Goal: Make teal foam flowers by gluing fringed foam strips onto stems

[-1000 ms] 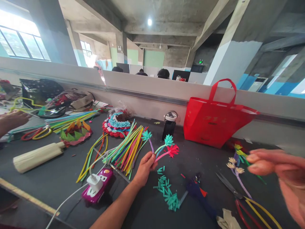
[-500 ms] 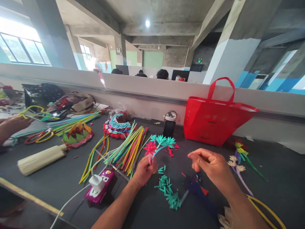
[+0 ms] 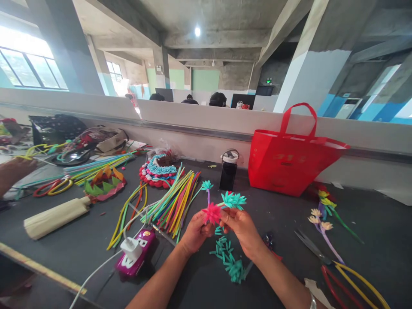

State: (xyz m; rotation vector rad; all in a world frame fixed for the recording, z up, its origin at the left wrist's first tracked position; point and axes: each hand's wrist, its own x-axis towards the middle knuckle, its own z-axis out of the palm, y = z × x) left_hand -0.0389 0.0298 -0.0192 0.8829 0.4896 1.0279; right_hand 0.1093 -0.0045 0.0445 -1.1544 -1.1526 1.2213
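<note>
My left hand (image 3: 195, 235) is closed around the lower stems of a handmade flower sprig, apparently of fuzzy craft stems. Its pinkish-red bloom (image 3: 212, 213) sits between my two hands, and teal blooms (image 3: 233, 200) lean over to the right. One more teal bloom (image 3: 207, 185) stands up on a purple stem. My right hand (image 3: 242, 229) meets the left at the sprig, its thumb and fingers pinched at the red bloom; the exact grip point is partly hidden. Below the hands lie many short teal cut pieces (image 3: 225, 253). Open-bladed scissors (image 3: 317, 249) lie right of my right forearm.
Colourful craft stems (image 3: 175, 199) fan out left of my hands, beside a purple power strip (image 3: 137, 253) with a white plug. A phone (image 3: 228, 176) stands at the back, near a red bag (image 3: 289, 159). Finished flowers (image 3: 322, 221) lie right. Another person's hand (image 3: 17, 171) works far left.
My right hand has moved left and inward to the flower sprig and now pinches it. The sprig's blooms have spread apart, and the scissors on the right have come into view.
</note>
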